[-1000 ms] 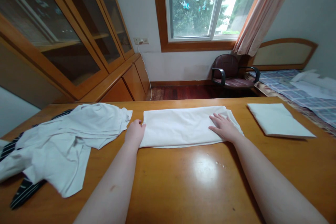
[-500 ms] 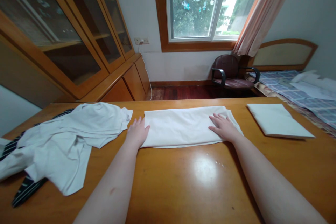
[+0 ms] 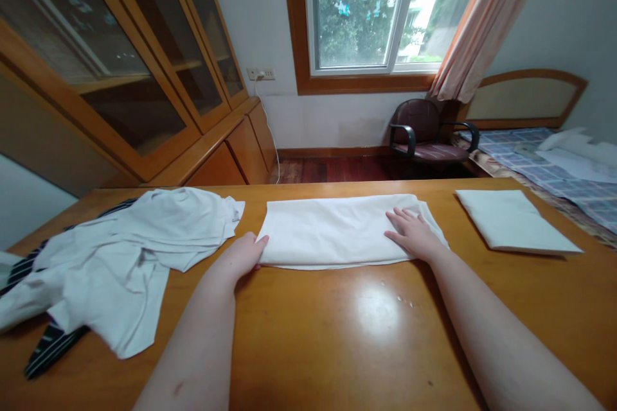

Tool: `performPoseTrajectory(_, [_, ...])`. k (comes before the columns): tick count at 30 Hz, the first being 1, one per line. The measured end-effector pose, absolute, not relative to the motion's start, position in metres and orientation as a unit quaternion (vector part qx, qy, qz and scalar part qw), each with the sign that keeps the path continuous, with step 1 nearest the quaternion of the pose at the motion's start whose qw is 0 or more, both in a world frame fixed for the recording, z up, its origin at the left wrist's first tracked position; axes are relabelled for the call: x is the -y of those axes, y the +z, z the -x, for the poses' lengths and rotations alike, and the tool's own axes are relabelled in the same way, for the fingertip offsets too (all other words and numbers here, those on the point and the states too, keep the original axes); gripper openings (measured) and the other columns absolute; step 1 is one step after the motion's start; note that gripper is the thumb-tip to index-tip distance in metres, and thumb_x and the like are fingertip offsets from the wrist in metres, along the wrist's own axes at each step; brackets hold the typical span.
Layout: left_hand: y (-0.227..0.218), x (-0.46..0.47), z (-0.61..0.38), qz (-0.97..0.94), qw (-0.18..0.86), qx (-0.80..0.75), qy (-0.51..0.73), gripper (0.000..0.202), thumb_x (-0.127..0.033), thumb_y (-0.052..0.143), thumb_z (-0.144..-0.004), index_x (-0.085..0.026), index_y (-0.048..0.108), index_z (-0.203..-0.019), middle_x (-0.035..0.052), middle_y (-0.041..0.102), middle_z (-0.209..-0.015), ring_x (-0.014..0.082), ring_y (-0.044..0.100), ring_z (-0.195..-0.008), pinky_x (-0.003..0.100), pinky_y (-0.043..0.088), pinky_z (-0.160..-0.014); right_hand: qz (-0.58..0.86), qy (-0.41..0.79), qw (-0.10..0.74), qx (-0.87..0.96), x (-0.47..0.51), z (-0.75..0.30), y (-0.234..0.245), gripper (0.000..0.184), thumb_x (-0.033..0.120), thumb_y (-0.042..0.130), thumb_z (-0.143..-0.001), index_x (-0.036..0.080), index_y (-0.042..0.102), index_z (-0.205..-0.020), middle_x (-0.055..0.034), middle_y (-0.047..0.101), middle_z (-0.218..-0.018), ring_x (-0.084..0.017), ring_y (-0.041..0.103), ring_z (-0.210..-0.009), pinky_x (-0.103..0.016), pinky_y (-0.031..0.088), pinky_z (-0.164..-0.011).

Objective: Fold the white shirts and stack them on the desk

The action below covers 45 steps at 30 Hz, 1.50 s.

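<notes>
A white cloth folded into a long band lies across the middle of the wooden table. My right hand rests flat on its right end, fingers spread. At the band's near left corner my left hand has its fingers curled against the edge; whether they pinch the fabric I cannot make out.
A heap of rumpled white garments over a dark striped piece covers the table's left. A neatly folded white cloth lies at the right. Beyond the table stand a glass-door cabinet, a dark chair and a bed.
My left hand slid back toward me, from lying on the cloth's left end to its near left corner, with fingers now curled. The right hand stayed put.
</notes>
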<state>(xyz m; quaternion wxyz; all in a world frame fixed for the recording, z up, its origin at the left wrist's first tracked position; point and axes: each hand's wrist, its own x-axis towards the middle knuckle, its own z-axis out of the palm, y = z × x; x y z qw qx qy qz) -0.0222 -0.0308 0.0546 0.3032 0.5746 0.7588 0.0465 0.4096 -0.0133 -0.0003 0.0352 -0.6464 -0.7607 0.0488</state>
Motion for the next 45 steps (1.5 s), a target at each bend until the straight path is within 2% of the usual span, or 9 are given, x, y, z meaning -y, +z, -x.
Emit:
performPoseTrajectory(3, [0.052, 0.026, 0.025, -0.593, 0.243, -0.765, 0.056, 0.036, -0.054, 0.044, -0.079, -0.019, 0.053, -0.075, 0.0069, 0.065, -0.064, 0.0246, 0.064, -0.066, 0.031, 0.042, -0.061, 0.652, 0.044, 0.036, 0.756, 0.013, -0.409, 0.0, 0.061, 0.056, 0.037, -0.088, 0.023, 0.042, -0.138, -0.0115, 0.034, -0.148, -0.033, 0.029, -0.135, -0.058, 0.022, -0.106])
performPoseTrajectory(10, [0.041, 0.02, 0.032, -0.568, 0.288, -0.758, 0.144, 0.04, -0.057, 0.052, -0.071, -0.019, 0.056, -0.08, 0.004, 0.065, -0.066, 0.0221, 0.061, -0.064, 0.029, 0.04, -0.057, 0.66, 0.047, 0.038, 0.749, 0.014, -0.407, 0.001, 0.061, 0.056, 0.037, -0.088, 0.021, 0.042, -0.138, -0.0124, 0.033, -0.148, -0.034, 0.029, -0.135, -0.06, 0.023, -0.105])
performPoseTrajectory(18, [0.047, 0.017, 0.03, -0.613, 0.208, -0.761, 0.027, 0.033, -0.054, 0.054, -0.071, -0.021, 0.051, -0.066, 0.0062, 0.066, -0.075, 0.0239, 0.062, -0.073, 0.028, 0.039, -0.061, 0.664, 0.053, 0.046, 0.745, 0.014, -0.406, 0.0, 0.059, 0.056, 0.035, -0.088, 0.023, 0.043, -0.137, -0.0111, 0.033, -0.148, -0.033, 0.029, -0.135, -0.058, 0.023, -0.106])
performPoseTrajectory(24, [0.039, 0.018, 0.039, -0.576, 0.324, -0.745, 0.091, 0.032, -0.051, 0.045, -0.078, -0.021, 0.049, -0.067, 0.0028, 0.064, -0.067, 0.0187, 0.06, -0.058, 0.027, 0.038, -0.055, 0.666, 0.057, 0.043, 0.742, 0.015, -0.404, 0.004, 0.06, 0.055, 0.035, -0.088, 0.022, 0.043, -0.137, -0.0111, 0.033, -0.148, -0.032, 0.029, -0.135, -0.057, 0.021, -0.107])
performPoseTrajectory(30, [0.048, 0.019, 0.037, -0.596, 0.236, -0.76, 0.108, 0.034, -0.054, 0.053, -0.071, -0.021, 0.049, -0.067, 0.0007, 0.061, -0.063, 0.0198, 0.058, -0.064, 0.027, 0.037, -0.059, 0.666, 0.056, 0.046, 0.743, 0.015, -0.406, 0.003, 0.06, 0.056, 0.035, -0.088, 0.023, 0.043, -0.137, -0.0108, 0.033, -0.148, -0.033, 0.029, -0.135, -0.058, 0.023, -0.107])
performPoseTrajectory(34, [0.046, 0.018, 0.037, -0.577, 0.251, -0.765, 0.14, 0.033, -0.052, 0.057, -0.068, -0.019, 0.053, -0.075, 0.0018, 0.064, -0.069, 0.02, 0.06, -0.066, 0.027, 0.04, -0.06, 0.663, 0.054, 0.046, 0.745, 0.015, -0.407, 0.002, 0.06, 0.056, 0.035, -0.088, 0.023, 0.043, -0.137, -0.0109, 0.033, -0.148, -0.033, 0.029, -0.135, -0.057, 0.023, -0.106])
performPoseTrajectory(39, [0.04, 0.015, 0.035, -0.552, 0.307, -0.75, 0.197, 0.035, -0.035, 0.063, -0.067, -0.015, 0.057, -0.095, 0.0095, 0.068, -0.102, 0.021, 0.064, -0.088, 0.025, 0.046, -0.073, 0.665, 0.051, 0.041, 0.744, 0.015, -0.406, 0.002, 0.059, 0.056, 0.035, -0.088, 0.022, 0.043, -0.137, -0.0113, 0.034, -0.148, -0.033, 0.03, -0.135, -0.057, 0.022, -0.107])
performPoseTrajectory(41, [0.039, 0.014, 0.034, -0.552, 0.336, -0.735, 0.205, 0.036, -0.03, 0.061, -0.07, -0.014, 0.056, -0.102, 0.0102, 0.068, -0.104, 0.0202, 0.064, -0.09, 0.025, 0.047, -0.077, 0.664, 0.053, 0.041, 0.745, 0.015, -0.406, 0.002, 0.059, 0.055, 0.035, -0.088, 0.023, 0.043, -0.137, -0.0109, 0.034, -0.147, -0.033, 0.03, -0.134, -0.058, 0.023, -0.106])
performPoseTrajectory(45, [0.033, 0.01, 0.036, -0.552, 0.355, -0.715, 0.241, 0.044, -0.028, 0.055, -0.077, -0.015, 0.047, -0.118, 0.0078, 0.069, -0.1, 0.0175, 0.066, -0.08, 0.026, 0.048, -0.071, 0.663, 0.055, 0.047, 0.745, 0.015, -0.405, 0.001, 0.059, 0.056, 0.035, -0.088, 0.023, 0.043, -0.137, -0.011, 0.034, -0.147, -0.033, 0.03, -0.135, -0.059, 0.023, -0.106])
